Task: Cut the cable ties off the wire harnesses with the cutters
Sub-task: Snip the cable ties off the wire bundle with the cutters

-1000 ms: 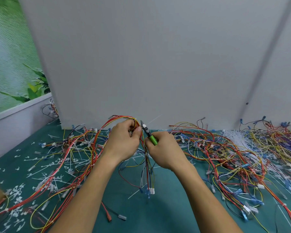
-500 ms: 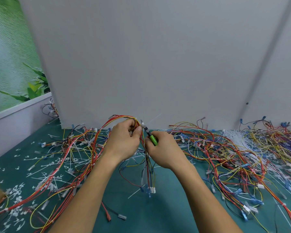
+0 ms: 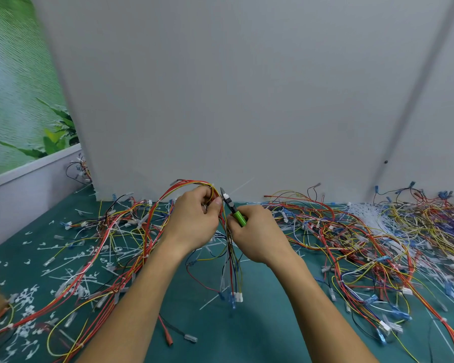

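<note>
Seen from your head camera, your left hand is raised above the green table, fingers curled round a bundle of red and yellow wires that arches over your knuckles and hangs down between both hands. Just beside it, your right hand grips the green-handled cutters. Their dark tip points up at a small white cable tie on the bundle, by your left thumb. Loose wires sprawl across the table, and cut ties litter the left side.
</note>
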### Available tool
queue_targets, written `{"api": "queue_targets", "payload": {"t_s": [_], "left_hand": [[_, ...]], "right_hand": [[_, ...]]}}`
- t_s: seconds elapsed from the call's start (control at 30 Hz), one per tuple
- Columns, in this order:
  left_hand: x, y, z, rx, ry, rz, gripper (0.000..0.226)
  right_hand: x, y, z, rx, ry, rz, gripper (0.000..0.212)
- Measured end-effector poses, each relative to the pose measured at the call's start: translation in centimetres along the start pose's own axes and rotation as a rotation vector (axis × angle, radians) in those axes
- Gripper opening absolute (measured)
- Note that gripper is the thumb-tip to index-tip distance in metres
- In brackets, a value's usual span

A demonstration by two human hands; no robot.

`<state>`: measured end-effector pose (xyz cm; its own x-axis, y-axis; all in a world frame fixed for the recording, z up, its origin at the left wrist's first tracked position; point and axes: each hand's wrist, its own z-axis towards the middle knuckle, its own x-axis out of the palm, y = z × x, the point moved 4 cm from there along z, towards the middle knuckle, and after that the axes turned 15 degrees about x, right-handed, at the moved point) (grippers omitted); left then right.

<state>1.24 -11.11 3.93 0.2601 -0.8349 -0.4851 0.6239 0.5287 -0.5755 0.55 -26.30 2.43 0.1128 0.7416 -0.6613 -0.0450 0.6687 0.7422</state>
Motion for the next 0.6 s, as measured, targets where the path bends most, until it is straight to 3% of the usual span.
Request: {"api": "queue_targets", "payload": {"t_s": [0.23, 0.6], "left_hand": [[-0.03, 0.09, 0.0, 0.007, -0.006, 0.0, 0.025], [-0.14, -0.08, 0.04, -0.008, -0.005, 0.002, 0.023]], "right_hand": [[0.18, 0.13, -0.1, -0.018, 0.007, -0.01, 0.027], [0.1, -0.07, -0.08, 0.001, -0.018, -0.01, 0.037]]}}
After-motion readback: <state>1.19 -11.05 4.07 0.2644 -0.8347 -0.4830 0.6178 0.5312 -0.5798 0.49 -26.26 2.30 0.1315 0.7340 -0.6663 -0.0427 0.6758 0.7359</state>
